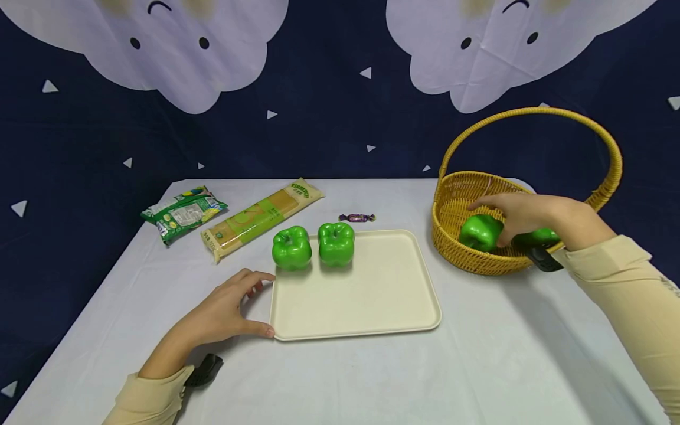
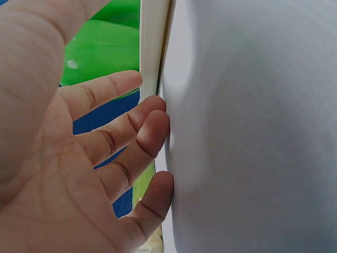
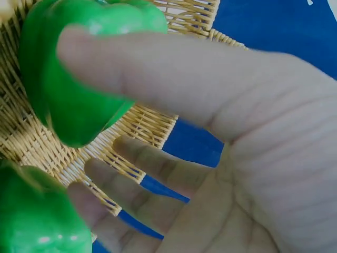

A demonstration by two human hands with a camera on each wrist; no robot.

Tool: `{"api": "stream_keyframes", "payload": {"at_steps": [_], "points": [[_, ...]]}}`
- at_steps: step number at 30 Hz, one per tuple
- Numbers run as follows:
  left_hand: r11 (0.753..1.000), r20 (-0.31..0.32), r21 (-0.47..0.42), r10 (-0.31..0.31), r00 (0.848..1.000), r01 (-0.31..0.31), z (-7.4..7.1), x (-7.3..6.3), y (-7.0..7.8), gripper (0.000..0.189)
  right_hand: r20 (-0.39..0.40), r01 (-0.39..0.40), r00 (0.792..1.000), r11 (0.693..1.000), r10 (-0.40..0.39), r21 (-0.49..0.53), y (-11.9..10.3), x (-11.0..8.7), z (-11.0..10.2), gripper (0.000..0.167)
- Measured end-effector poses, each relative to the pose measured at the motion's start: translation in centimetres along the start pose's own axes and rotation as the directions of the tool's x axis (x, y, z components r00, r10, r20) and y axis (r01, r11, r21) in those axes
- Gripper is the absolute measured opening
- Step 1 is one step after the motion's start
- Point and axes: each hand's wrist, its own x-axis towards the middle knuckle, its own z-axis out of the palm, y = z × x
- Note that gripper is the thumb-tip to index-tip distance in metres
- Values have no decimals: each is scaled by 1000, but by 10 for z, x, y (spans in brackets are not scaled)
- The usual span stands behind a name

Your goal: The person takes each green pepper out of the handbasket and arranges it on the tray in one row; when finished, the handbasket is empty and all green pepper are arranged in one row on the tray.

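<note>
My left hand (image 1: 225,310) rests at the left edge of a cream rectangular tray (image 1: 372,301), thumb and fingertips at its rim, fingers loosely extended. Two shiny green bell peppers (image 1: 291,248) (image 1: 336,245) sit side by side at the tray's far left. On the right, my right hand (image 1: 526,215) reaches into a yellow wicker basket (image 1: 473,262) holding two more green peppers (image 1: 480,232) (image 1: 536,237). From the right wrist, the thumb lies across the front of one pepper (image 3: 79,110); the other fingers stretch out apart from it, over the wicker. The other basket pepper (image 3: 42,216) is partly cut off.
Green snack packets (image 1: 186,213) lie at the table's far left, beside a long yellow pack of noodles (image 1: 262,218). A small purple wrapped candy (image 1: 357,218) lies behind the tray. The basket's tall handle (image 1: 531,111) arches over the right forearm.
</note>
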Motion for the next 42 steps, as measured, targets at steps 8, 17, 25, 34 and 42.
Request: {"api": "stream_keyframes", "payload": {"at_steps": [8,17,25,34,42], "points": [[1000,-4,3,3,1000,-3,0,-1,1,101,47,1,999,999,-4,50,-2,6,0,99],[1000,0,9,0,1000,0,0,-1,2,101,64,21,998,999,-23,33,-4,8,3,98],[1000,0,13,1,1000,-1,-1,0,2,102,68,32,997,999,-34,34,-4,8,4,96],[1000,2,8,-4,1000,4,1,0,1,101,77,36,996,999,-38,37,-5,11,6,93],[1000,0,15,-6,1000,6,1,0,1,101,66,35,997,998,-39,55,-6,12,2,91]]}}
